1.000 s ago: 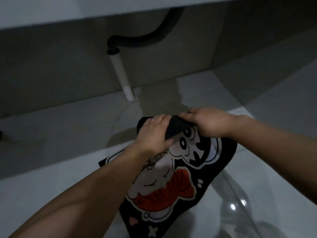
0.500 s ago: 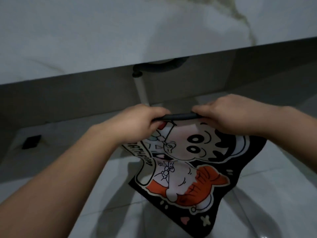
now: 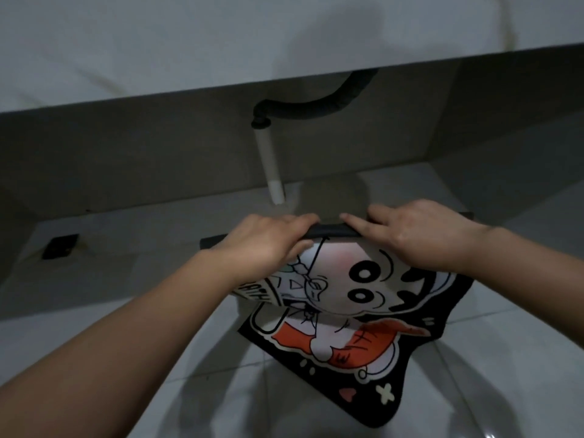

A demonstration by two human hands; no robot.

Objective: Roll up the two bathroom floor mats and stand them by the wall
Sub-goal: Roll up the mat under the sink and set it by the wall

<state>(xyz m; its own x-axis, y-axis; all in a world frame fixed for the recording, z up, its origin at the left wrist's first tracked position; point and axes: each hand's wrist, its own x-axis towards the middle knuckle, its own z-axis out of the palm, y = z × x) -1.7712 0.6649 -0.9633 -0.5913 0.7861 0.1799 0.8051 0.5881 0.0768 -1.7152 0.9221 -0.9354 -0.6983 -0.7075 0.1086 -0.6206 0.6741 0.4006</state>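
A black floor mat (image 3: 354,311) with a cartoon face and an orange and white figure lies on the pale tiled floor in front of me. Its far edge is folded over into a thin black roll (image 3: 330,230). My left hand (image 3: 268,245) grips the left part of that roll, fingers curled over it. My right hand (image 3: 420,235) presses on the right part, fingers spread along the fold. The mat's near end lies flat. Only one mat is in view.
A white counter (image 3: 221,49) overhangs the far side. Under it a black hose (image 3: 316,105) joins a white drain pipe (image 3: 270,165) that runs down to the floor just beyond the mat. A dark floor drain (image 3: 61,246) sits at the left.
The mat has been pulled up and its far edge rolled over more evenly. Both hands have spread apart along the roll, and my view has shifted upward to take in the counter.
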